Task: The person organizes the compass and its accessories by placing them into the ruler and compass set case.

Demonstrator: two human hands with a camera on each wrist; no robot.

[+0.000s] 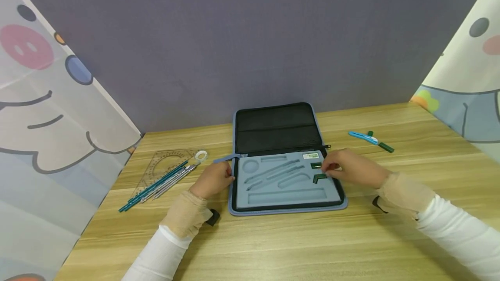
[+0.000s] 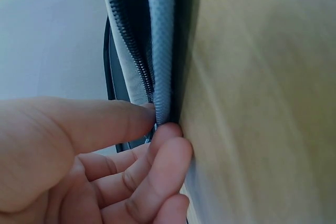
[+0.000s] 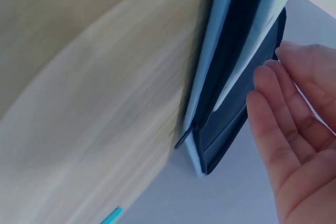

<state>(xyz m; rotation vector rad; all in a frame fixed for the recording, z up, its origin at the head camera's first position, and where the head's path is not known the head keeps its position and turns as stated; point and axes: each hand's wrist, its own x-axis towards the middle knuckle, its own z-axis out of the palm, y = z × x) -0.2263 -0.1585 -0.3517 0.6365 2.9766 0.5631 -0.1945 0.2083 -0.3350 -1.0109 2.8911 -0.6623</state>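
Observation:
An unzipped blue pencil case (image 1: 287, 210) with a black lid lining lies flat on the wooden table. Its light blue insert (image 1: 289, 185) has shaped recesses. My left hand (image 1: 213, 180) is at the left edge; in the left wrist view, thumb and fingertips pinch the case's fabric rim (image 2: 161, 51) beside the zipper. Over the right side of the insert is my right hand (image 1: 351, 168), its fingers loosely bent with nothing visible between them. Close to its fingertips sit an L-shaped dark green piece (image 1: 320, 177), a small green rectangular piece (image 1: 315, 165) and a white labelled block (image 1: 310, 156).
To the left lie a clear set square (image 1: 150, 172), several teal pencils (image 1: 154, 189), silver drawing tools (image 1: 173, 183) and a white tape roll (image 1: 201, 156). A blue cutter (image 1: 363, 137) and a dark green piece (image 1: 386, 147) lie at the right. A grey partition (image 1: 265, 42) stands behind.

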